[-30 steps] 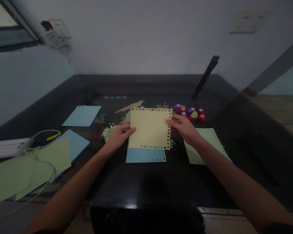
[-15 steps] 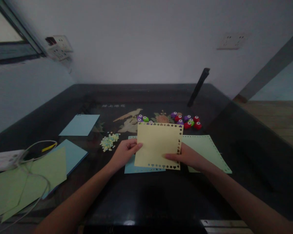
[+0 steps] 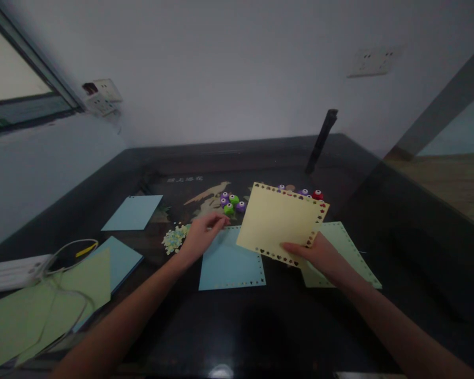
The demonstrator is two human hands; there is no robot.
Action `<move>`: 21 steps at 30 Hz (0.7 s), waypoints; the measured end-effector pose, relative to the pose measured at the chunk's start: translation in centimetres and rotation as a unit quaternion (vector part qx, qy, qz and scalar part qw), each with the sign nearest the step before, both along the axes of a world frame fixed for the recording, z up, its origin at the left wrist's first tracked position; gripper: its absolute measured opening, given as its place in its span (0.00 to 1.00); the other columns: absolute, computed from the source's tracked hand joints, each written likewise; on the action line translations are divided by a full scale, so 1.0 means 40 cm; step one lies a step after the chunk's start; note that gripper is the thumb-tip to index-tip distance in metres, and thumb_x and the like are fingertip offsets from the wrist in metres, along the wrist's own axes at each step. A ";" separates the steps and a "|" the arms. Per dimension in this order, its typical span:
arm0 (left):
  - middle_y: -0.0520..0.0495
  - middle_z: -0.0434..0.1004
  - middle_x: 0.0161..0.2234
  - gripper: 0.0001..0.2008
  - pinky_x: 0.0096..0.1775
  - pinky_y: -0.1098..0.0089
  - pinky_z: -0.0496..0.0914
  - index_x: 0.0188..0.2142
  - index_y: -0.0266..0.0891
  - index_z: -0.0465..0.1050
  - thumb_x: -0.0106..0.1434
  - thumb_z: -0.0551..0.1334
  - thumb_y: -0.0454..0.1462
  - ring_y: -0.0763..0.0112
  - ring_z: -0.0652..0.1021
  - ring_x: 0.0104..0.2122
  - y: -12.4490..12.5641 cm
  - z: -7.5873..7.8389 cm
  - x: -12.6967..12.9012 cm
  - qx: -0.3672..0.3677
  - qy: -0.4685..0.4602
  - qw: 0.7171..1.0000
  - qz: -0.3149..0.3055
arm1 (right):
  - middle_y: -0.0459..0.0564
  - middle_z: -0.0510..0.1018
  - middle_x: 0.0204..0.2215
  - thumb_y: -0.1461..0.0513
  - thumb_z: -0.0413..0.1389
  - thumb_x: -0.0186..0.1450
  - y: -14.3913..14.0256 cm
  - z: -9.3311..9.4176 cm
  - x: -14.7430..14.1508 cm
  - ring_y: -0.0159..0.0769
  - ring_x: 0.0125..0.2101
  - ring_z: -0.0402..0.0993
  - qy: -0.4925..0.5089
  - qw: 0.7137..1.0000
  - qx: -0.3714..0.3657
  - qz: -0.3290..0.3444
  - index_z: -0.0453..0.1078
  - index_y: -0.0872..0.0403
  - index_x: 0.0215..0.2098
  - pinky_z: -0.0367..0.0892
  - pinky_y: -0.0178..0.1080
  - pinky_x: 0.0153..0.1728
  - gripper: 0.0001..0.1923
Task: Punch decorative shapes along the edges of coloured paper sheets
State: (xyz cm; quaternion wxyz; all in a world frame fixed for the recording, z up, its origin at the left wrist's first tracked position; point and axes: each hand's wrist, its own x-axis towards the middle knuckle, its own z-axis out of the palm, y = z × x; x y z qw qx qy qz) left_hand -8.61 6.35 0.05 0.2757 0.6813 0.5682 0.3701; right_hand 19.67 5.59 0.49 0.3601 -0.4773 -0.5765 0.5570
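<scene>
- far left, a white power strip [image 3: 11,272] with its cable looped over loose green sheets [image 3: 31,310] and a blue sheet [image 3: 116,259]; i read these as spare stock, parked out of the way.
- another blue sheet [image 3: 133,212] lies flat further back.
- a little heap of punched confetti [image 3: 174,238] sits just beside my left hand [image 3: 200,237].
- my left hand is loosely curled, fingertips at the top edge of the punched blue sheet [image 3: 231,260], gripping nothing; it seems to steady that sheet on the dark table [image 3: 260,326].
- small green and purple punches [image 3: 231,202] cluster behind it.
- my right hand [image 3: 319,256] pinches the yellow sheet [image 3: 280,222] by its lower edge, tilted up off the table, hearts punched along its border.
- a punched green sheet [image 3: 339,242] lies flat under that hand.
</scene>
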 end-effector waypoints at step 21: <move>0.41 0.71 0.42 0.15 0.41 0.62 0.67 0.44 0.38 0.69 0.58 0.61 0.40 0.59 0.73 0.41 0.135 -0.059 -0.011 0.101 0.357 0.928 0.045 | 0.54 0.79 0.40 0.60 0.64 0.48 0.022 0.000 0.025 0.47 0.35 0.78 0.090 0.991 -0.051 -0.086 0.72 0.53 0.42 0.77 0.50 0.31 0.22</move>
